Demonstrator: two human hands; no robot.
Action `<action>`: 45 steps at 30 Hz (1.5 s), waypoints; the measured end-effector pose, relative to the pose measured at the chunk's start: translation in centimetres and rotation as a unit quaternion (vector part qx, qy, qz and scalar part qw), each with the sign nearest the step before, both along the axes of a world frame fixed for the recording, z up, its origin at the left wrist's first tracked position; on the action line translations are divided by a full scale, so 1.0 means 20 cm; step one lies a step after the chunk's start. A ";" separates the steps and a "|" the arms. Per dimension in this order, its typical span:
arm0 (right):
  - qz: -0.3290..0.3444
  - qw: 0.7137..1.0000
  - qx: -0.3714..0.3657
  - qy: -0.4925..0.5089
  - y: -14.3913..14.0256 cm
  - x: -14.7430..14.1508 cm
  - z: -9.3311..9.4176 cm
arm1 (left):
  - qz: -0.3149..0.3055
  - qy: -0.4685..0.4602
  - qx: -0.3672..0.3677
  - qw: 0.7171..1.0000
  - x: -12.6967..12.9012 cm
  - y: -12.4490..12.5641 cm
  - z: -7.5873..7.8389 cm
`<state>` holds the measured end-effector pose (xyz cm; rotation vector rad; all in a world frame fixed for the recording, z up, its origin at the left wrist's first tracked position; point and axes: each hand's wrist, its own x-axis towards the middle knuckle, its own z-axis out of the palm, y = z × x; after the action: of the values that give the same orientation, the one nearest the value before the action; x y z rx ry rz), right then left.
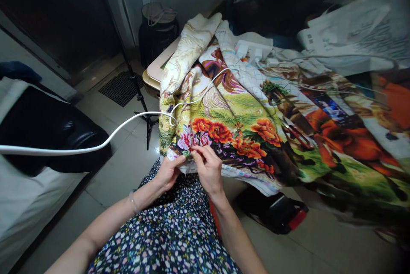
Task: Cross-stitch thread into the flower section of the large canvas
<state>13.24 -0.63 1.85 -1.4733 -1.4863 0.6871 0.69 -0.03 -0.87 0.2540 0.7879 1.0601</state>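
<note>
The person is working at the near edge of a large embroidered cloth [243, 124] that is draping off a table and hanging down toward their lap. The left hand [168, 171] is gripping the cloth's white border from below, thumb on top and fingers folded under, so it is closed on the cloth. The right hand [208, 167] is resting on the stitched pink flowers [190, 139] just beside it, fingertips [196, 151] drawn narrowly together as if pinching something fine; whether a needle or thread is between them is too small to tell. A white cable [134, 121] is trailing across the cloth from a white power strip [253, 49] and running off to the left, passing just above the hands. To do this stitching well, the left hand should be keeping the border taut and flat, the right should be working in small, controlled pinches close to the flowers, and the cable is best kept from snagging the fingers. A floral dress [173, 240] is covering the lap below.
</note>
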 end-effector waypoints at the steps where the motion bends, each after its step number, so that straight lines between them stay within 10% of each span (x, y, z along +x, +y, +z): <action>1: 0.028 0.999 -0.011 -0.020 0.01 0.00 0.01 | 0.003 0.011 0.012 1.000 0.00 0.00 0.00; 7: 0.070 0.994 -0.037 -0.069 0.06 -0.04 0.00 | 0.027 0.087 0.036 0.995 0.00 0.01 -0.05; 11: -0.015 0.991 -0.023 0.132 0.07 0.04 0.09 | 0.024 0.087 0.052 0.995 0.00 0.02 -0.07; 17: -0.101 0.876 0.128 0.454 0.05 0.46 0.40 | 0.010 0.054 0.045 0.997 -0.01 0.03 -0.06; 22: -0.198 0.895 0.204 0.343 0.02 0.45 0.39 | 0.009 0.021 0.016 1.000 0.00 0.02 -0.03; 31: 0.034 0.974 -0.141 0.175 -0.03 0.07 0.02 | 0.014 0.012 -0.018 1.000 0.00 0.02 -0.03; 45: 0.064 0.992 -0.097 -0.039 0.00 0.04 0.01 | 0.000 0.003 -0.026 1.000 -0.01 0.02 -0.03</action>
<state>13.95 -0.70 2.14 -1.5752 -1.6233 0.8810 0.52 0.34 -1.43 0.2130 0.8189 1.0370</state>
